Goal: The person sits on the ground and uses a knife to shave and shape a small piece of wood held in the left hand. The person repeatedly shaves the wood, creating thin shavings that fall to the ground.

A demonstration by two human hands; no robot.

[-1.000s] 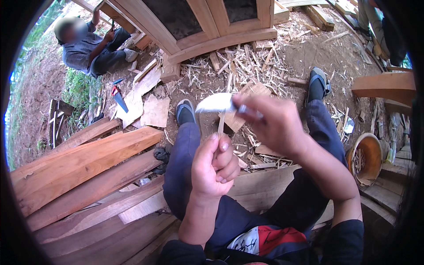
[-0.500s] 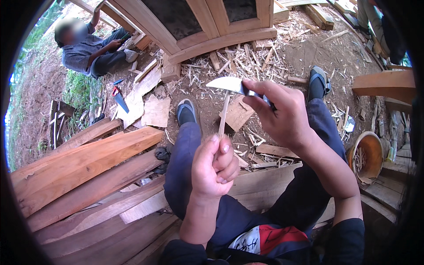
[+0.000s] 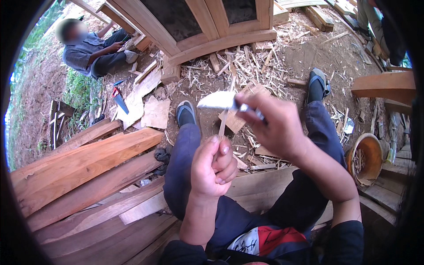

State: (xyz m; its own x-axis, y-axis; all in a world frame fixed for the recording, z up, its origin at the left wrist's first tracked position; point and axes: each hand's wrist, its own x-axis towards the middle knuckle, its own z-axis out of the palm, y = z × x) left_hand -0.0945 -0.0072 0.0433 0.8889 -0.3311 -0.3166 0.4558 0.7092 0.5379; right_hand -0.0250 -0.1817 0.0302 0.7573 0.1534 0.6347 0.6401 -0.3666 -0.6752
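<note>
My left hand (image 3: 215, 165) is closed in a pinch around the lower end of a thin wooden stick (image 3: 223, 126), which points up and away from me. In my right hand (image 3: 276, 123) is a knife with a broad, curved, shiny blade (image 3: 215, 100). The blade lies across the stick, above my left fingers, its point toward the left. My right hand is slightly blurred, and its fingers wrap around the handle, hiding most of it. Behind the knife, a wooden block (image 3: 233, 123) sits on the ground between my feet.
Long planks (image 3: 88, 150) are stacked at left. A handsaw (image 3: 120, 101) lies beyond them, near a seated person (image 3: 90, 48). A panelled wooden frame (image 3: 225, 39) stands ahead over scattered shavings (image 3: 258, 59). An orange-brown bucket (image 3: 368, 157) holding wood scraps stands at right.
My right hand has brought the knife down the stick, closer to my left hand and slightly to the left. My left hand has stayed put. The seated person's raised arm has lowered slightly.
</note>
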